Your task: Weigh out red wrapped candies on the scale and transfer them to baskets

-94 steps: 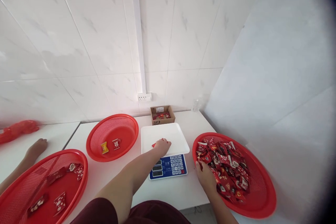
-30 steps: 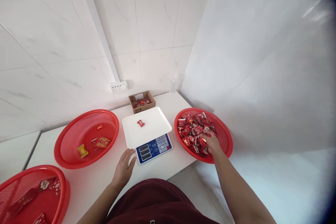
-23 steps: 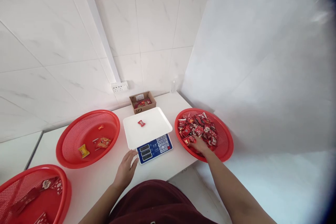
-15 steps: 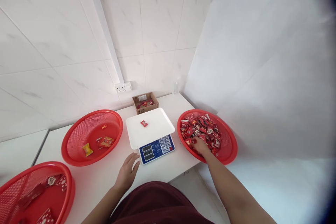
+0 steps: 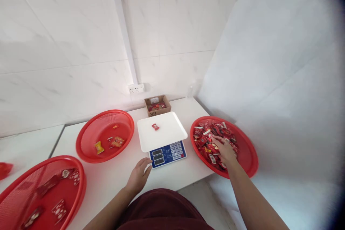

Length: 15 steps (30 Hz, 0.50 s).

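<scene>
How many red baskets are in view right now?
3: near-left basket; middle basket, left of the scale; right basket, under the right hand. Others may be off-frame.

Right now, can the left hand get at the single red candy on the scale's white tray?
Probably yes: the left hand lies open on the table beside the scale; the red candy sits alone on the white tray, nothing between.

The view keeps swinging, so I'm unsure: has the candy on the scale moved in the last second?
No. The candy lies at the same spot on the scale's white tray; only the camera shifted.
</scene>
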Motion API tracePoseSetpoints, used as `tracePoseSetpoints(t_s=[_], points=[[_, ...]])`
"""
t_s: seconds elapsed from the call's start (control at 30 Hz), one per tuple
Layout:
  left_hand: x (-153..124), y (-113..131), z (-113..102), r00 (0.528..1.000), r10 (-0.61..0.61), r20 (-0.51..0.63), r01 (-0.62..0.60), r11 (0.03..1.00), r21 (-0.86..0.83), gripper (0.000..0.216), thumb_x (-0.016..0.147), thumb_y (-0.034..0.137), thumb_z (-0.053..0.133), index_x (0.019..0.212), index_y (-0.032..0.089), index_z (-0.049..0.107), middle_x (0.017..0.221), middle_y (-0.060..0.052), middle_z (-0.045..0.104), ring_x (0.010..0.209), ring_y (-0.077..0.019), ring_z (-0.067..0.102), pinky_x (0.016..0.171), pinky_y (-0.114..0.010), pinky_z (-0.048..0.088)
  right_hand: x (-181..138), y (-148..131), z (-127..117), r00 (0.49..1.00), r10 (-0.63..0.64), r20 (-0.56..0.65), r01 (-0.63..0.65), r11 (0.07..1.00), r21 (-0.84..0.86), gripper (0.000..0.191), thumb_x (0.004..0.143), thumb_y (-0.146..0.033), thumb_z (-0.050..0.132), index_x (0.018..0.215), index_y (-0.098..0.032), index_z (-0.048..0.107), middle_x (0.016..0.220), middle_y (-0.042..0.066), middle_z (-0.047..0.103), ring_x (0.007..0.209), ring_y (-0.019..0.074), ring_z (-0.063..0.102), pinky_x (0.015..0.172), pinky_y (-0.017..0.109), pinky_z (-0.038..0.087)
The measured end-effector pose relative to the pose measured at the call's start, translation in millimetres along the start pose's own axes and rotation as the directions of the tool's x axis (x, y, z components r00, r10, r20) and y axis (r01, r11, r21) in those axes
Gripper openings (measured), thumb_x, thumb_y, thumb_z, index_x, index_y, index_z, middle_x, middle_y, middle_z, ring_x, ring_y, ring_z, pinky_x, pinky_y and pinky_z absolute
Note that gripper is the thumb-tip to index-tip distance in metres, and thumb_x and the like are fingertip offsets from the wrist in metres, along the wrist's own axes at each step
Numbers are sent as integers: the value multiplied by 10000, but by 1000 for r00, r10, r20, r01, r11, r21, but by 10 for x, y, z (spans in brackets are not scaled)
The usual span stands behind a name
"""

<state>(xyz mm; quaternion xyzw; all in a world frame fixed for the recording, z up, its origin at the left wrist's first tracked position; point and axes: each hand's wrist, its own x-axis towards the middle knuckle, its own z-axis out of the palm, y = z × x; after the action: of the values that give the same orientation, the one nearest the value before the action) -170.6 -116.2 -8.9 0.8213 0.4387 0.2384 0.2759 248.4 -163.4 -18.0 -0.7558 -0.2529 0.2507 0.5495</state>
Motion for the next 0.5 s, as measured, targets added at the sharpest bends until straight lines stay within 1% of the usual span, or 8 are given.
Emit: tracePoseSetpoints(t_s=[0.07, 0.13, 0.23, 0.3, 0.37, 0.43, 0.5], points=[[12, 52, -27, 1000, 0, 22, 0, 1000, -12, 267, 894, 314, 453, 1057, 244, 653, 1117, -67, 676, 1075, -195, 621, 957, -384, 506, -57, -189, 277, 997, -7, 81, 3, 999, 40, 435, 628, -498, 689, 937, -192, 688, 875, 66, 710, 814, 212, 659, 702, 317, 522], [13, 79, -63, 1000, 0, 29, 1, 1000, -20, 266, 898, 301, 451, 1061, 238, 650, 1123, -73, 671, 1074, -192, 618, 955, -383, 506, -147, -378, 601, 979, -3, 202, -6, 999, 44, 419, 624, -477, 703, 926, -187, 689, 895, 76, 711, 829, 218, 658, 708, 316, 520], [-23, 58, -126, 1000, -11, 13, 11, 1000, -12, 273, 903, 304, 443, 1069, 233, 648, 1131, -81, 666, 1087, -197, 610, 960, -396, 503, -284, -614, 1090, 925, 41, 378, -54, 998, 23, 422, 620, -454, 709, 934, -174, 681, 844, 65, 711, 771, 216, 659, 666, 311, 518], [-73, 11, -163, 999, -35, -7, 35, 999, -3, 277, 904, 311, 441, 1071, 233, 647, 1132, -83, 666, 1099, -205, 605, 966, -412, 499, -337, -718, 1365, 888, 51, 456, -58, 998, 2, 432, 631, -429, 698, 984, -182, 674, 871, 52, 712, 766, 207, 659, 665, 309, 520], [-136, -49, -190, 997, -69, -31, 69, 998, -3, 274, 902, 315, 445, 1069, 234, 646, 1134, -83, 668, 1103, -212, 605, 966, -422, 498, -356, -773, 1564, 877, 32, 480, -7, 999, -54, 438, 647, -380, 682, 1049, -205, 664, 981, 46, 704, 830, 201, 657, 717, 310, 519], [-205, -109, -208, 993, -99, -59, 99, 995, -10, 266, 898, 315, 455, 1062, 233, 648, 1131, -83, 671, 1098, -214, 610, 962, -421, 501, -359, -781, 1682, 890, 7, 456, 70, 986, -151, 438, 648, -322, 675, 1075, -228, 658, 1072, 38, 682, 924, 201, 643, 788, 310, 505], [-273, -162, -219, 988, -125, -91, 124, 992, -15, 260, 895, 315, 460, 1054, 234, 649, 1127, -82, 674, 1092, -211, 615, 960, -414, 504, -368, -753, 1742, 898, 7, 441, 106, 967, -231, 412, 654, -307, 667, 1058, -233, 657, 1062, 35, 682, 947, 204, 638, 805, 307, 499]])
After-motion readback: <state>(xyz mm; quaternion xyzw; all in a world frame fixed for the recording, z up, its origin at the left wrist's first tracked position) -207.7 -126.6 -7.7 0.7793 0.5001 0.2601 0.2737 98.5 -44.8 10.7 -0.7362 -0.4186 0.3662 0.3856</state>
